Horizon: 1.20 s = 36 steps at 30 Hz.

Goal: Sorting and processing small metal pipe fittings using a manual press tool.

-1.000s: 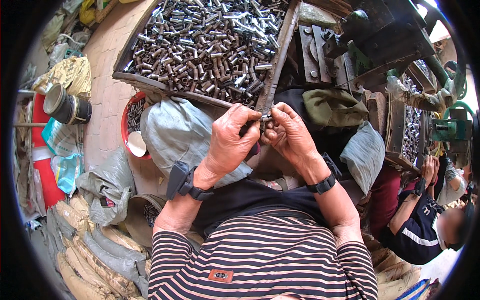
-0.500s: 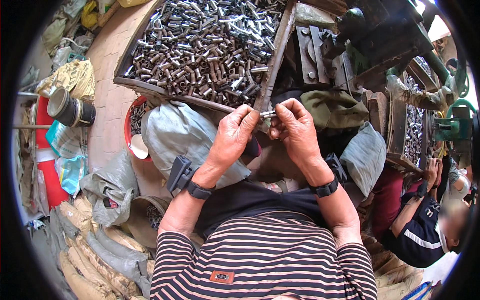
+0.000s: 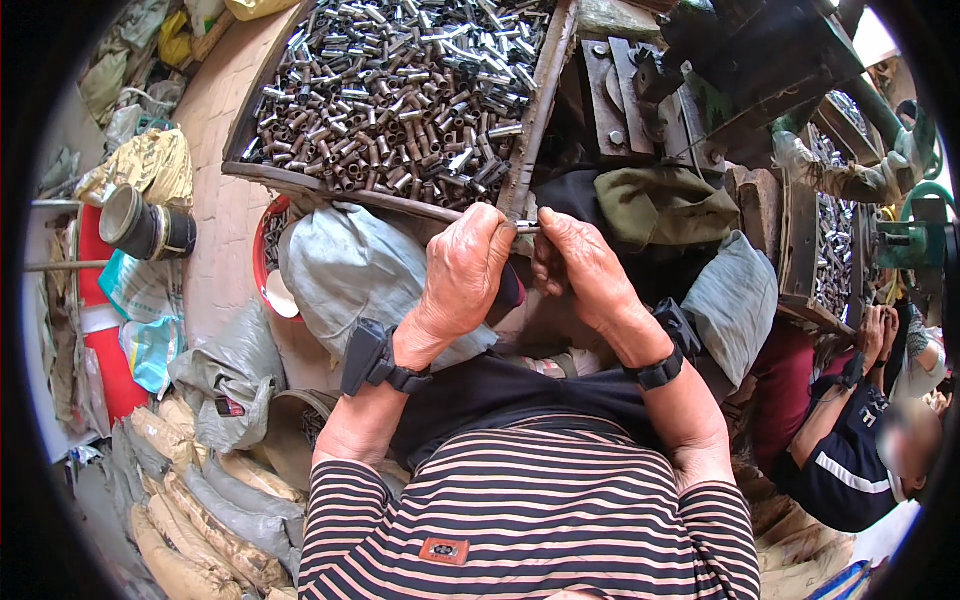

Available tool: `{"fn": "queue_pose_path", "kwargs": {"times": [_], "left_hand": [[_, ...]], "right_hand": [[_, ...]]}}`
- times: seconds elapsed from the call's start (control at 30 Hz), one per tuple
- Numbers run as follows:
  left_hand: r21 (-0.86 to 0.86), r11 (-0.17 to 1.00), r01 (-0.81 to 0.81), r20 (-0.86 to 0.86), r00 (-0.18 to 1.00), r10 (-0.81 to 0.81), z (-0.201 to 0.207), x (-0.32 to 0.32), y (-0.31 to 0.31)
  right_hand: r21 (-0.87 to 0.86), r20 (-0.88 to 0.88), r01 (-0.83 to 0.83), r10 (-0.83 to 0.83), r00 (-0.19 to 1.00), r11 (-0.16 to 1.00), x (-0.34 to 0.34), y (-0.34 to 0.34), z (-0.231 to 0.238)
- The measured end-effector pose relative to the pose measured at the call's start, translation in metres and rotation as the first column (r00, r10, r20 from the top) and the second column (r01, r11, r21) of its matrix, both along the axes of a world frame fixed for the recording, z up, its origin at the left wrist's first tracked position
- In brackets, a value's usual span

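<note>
One small metal tube (image 3: 527, 228) is pinched by both left hand (image 3: 465, 268) and right hand (image 3: 590, 268), beside the tube-filled box's (image 3: 541, 105) near right corner

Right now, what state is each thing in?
Left hand: closed on metal tube
Right hand: at tube's right end, grip unclear
Metal tube: held between hands
Tray: loaded with loose tubes
Red basin: holding tubes, partly hidden
Green cloth: crumpled
Grey sack: crumpled
Wristbands: strapped on
</note>
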State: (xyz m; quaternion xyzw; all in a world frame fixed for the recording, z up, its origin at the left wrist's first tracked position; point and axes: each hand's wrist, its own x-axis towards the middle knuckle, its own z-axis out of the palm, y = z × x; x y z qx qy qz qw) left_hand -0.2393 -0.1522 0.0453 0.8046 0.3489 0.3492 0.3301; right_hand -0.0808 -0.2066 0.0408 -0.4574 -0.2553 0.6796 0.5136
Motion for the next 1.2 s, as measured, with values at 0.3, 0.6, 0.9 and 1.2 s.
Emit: {"fn": "queue_pose_path", "kwargs": {"times": [0.3,0.6,0.9,1.2], "left_hand": [[-0.438,0.881,0.176,0.137,0.982,-0.128,-0.004,-0.006,0.000],[-0.743,0.460,0.487,0.610,0.775,0.163,-0.003,-0.001,-0.003],[-0.761,0.539,0.361,0.618,0.658,0.430,0.001,-0.008,0.018],[-0.836,0.334,0.436,0.548,0.696,0.463,0.004,-0.016,0.011]], "right_hand": [[0.228,0.431,-0.206,0.092,0.898,0.952,0.016,0.000,0.000],[0.173,0.075,-0.153,0.142,0.987,0.973,-0.002,0.000,0.006],[0.441,0.803,-0.146,-0.317,0.504,0.885,0.012,0.053,0.013],[0.388,0.858,-0.374,-0.478,-0.186,0.842,0.016,0.105,0.003]]}}
